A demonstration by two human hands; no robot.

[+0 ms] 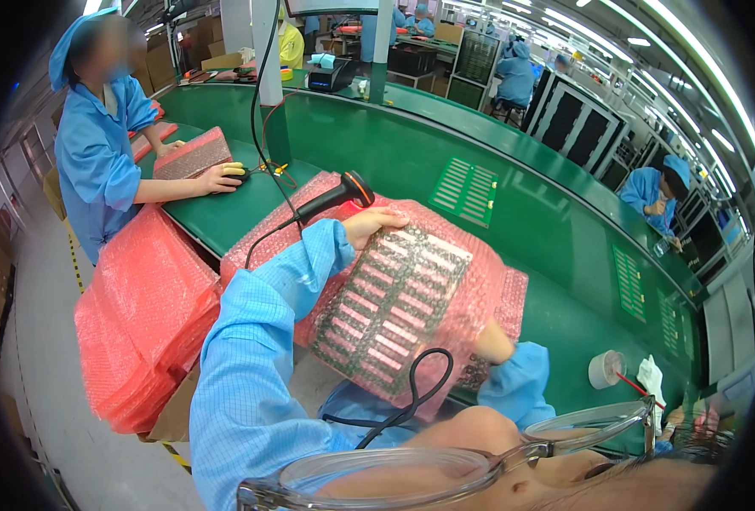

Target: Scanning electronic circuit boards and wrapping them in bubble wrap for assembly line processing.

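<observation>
A circuit board panel [399, 311] with rows of pale rectangles is tilted in front of me, inside or behind clear pink bubble wrap [477, 277]. My left hand [372, 225] is closed on the upper left edge of the panel and wrap. At the lower right, my right hand [493, 342] reaches into or behind the wrap; its fingers are hidden. Just beyond my left hand, a black and orange handheld scanner [333, 198] lies on more pink bubble wrap. A black cable [433, 383] loops over the lower part of the wrapped panel.
Pink bubble-wrap bags [148, 319] are piled at my left. Green board panels [464, 192] lie on the green conveyor [531, 204]. A round white tub [606, 370] and a white glove or cloth [650, 381] sit at right. A co-worker [101, 162] handles a wrapped panel [194, 155] at far left.
</observation>
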